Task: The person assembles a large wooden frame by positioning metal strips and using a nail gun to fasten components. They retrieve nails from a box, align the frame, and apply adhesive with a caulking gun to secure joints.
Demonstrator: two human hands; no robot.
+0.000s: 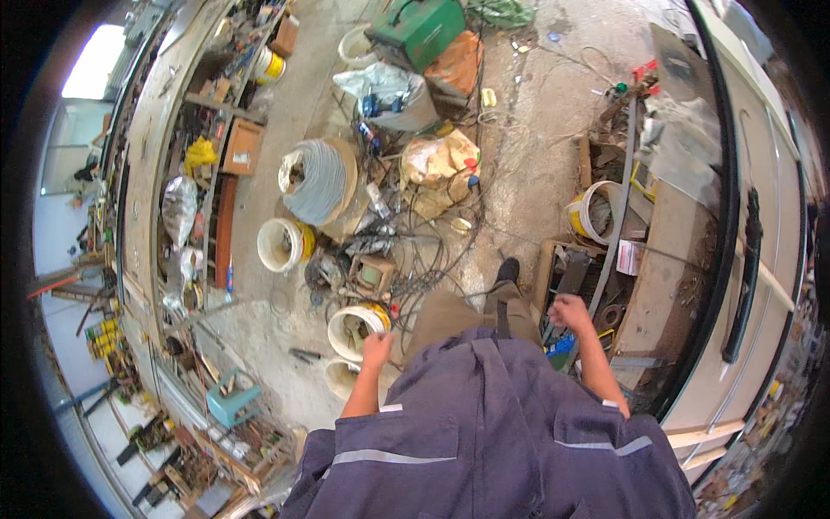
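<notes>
My left hand (377, 349) hangs at waist height with its fingers curled in, and nothing shows in it. In the picture it overlaps the edge of a white bucket (344, 336) with a yellow label that stands on the floor. To the right, my right hand (567, 312) is loosely curled too, with no object visible in it. Below it is an open wooden box (544, 277) of metal parts. Both hands appear apart from the things around them. A dark shoe (508, 270) shows ahead of my trousers.
Tangled black cables (432, 251) lie on the floor ahead, beside a wire spool (316, 183) and another bucket (281, 245). A green machine (418, 33) stands farther off. Cluttered shelves (207, 173) run along the left; a long workbench (752, 259) stands at right. A blue-green stool (233, 398) sits left.
</notes>
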